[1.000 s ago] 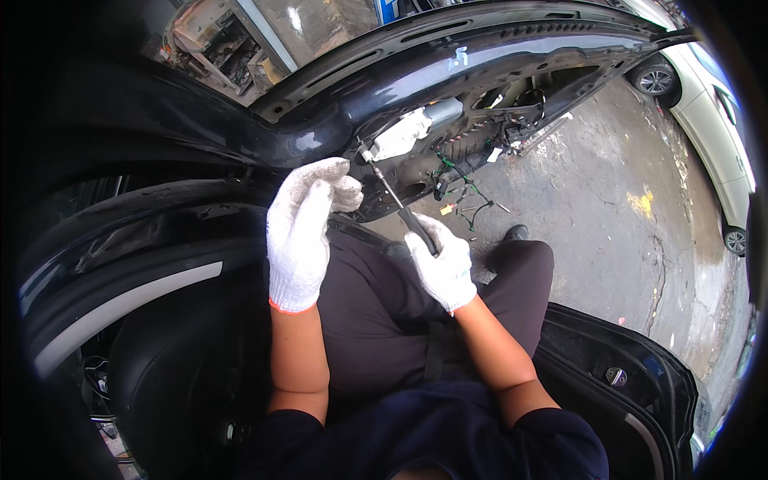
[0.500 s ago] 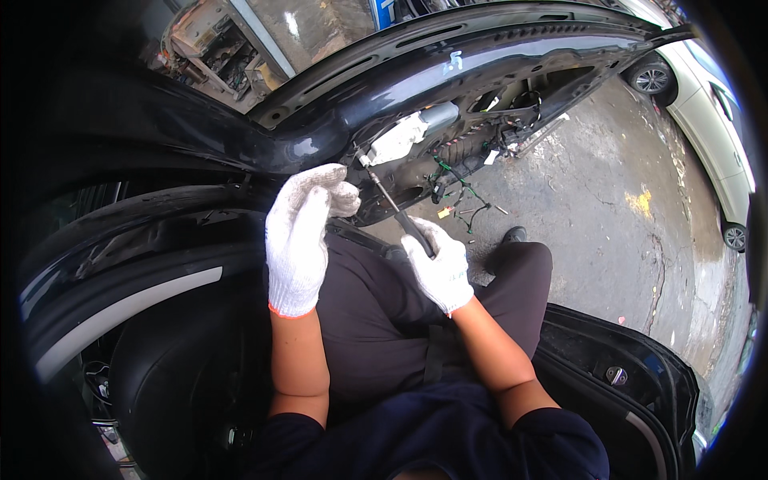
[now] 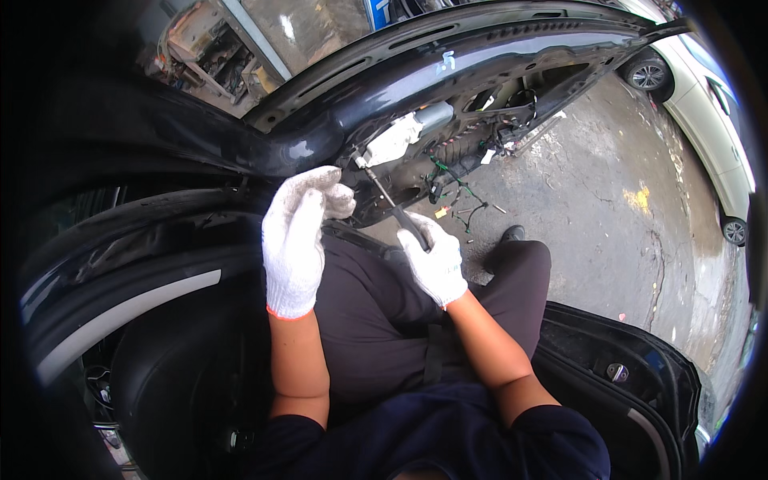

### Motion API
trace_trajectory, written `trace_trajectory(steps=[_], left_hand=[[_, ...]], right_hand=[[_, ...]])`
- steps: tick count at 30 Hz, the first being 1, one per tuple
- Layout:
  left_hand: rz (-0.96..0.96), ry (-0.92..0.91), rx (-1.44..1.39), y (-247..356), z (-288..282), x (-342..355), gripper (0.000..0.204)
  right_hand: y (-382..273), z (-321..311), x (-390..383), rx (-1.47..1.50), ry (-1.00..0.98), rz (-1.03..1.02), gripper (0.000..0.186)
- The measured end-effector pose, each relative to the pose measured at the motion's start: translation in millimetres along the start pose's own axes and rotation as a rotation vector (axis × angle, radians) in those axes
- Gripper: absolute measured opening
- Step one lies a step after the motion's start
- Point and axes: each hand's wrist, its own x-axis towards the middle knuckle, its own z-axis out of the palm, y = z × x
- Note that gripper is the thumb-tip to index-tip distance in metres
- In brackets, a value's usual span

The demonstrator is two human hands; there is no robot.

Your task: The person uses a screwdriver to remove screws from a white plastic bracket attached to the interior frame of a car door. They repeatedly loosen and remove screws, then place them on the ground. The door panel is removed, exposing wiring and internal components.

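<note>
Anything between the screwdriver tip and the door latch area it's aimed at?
Nothing visible. The right hand holds the screwdriver, whose shaft runs bare up to the white part on the stripped door. The left hand sits beside the tip, to its left, not across it. Loose wires hang to the right, off the line.

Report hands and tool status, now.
Right hand in white glove grips the dark-handled screwdriver, tip at the stripped dark car door. Left hand gloved, beside the shaft. Loose wires hang nearby.
</note>
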Motion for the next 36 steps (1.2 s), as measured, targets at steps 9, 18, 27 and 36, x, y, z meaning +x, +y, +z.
trace_trajectory(steps=[9,18,27,36], left_hand=[[-0.001,0.015,-0.016,0,1,0,0.029],[0.002,-0.012,0.03,0,-2,0,0.036],[0.009,0.008,-0.026,1,2,2,0.029],[0.025,-0.009,-0.074,-2,2,-1,0.03]], right_hand=[[-4,-8,-9,0.021,-0.033,0.019,0.035],[-6,-10,-8,0.013,-0.013,0.005,0.036],[13,-9,2,-0.556,0.029,-0.3,0.041],[11,-18,5,-0.281,-0.113,-0.111,0.045]])
